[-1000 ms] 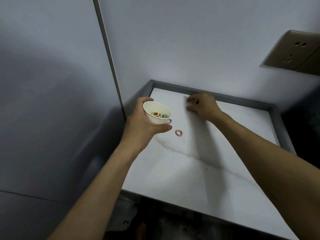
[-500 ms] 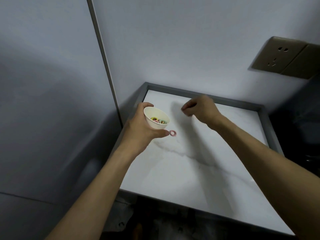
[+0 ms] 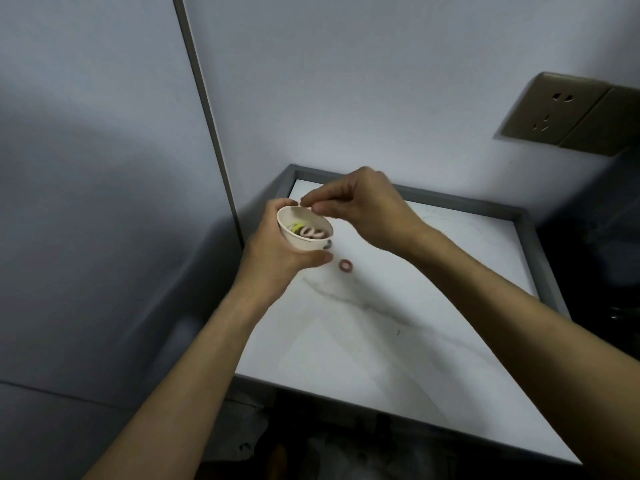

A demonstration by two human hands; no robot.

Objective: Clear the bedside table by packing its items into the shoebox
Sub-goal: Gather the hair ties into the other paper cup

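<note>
Left hand (image 3: 277,261) grips the small white paper cup (image 3: 300,241) above the white marble worktop (image 3: 381,341). Several small coloured rings (image 3: 310,232) lie inside it. Right hand (image 3: 367,209) has its fingertips bunched over the rim; cannot tell whether it holds anything. One pink ring (image 3: 345,265) lies uncollected on the worktop. Shoebox not in view, so packing is judged unfinished.

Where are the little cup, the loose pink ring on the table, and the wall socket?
cup (image 3: 302,242): head view, white outer wall.
pink ring (image 3: 341,266): head view, its band.
wall socket (image 3: 554,112): head view, its faceplate.
</note>
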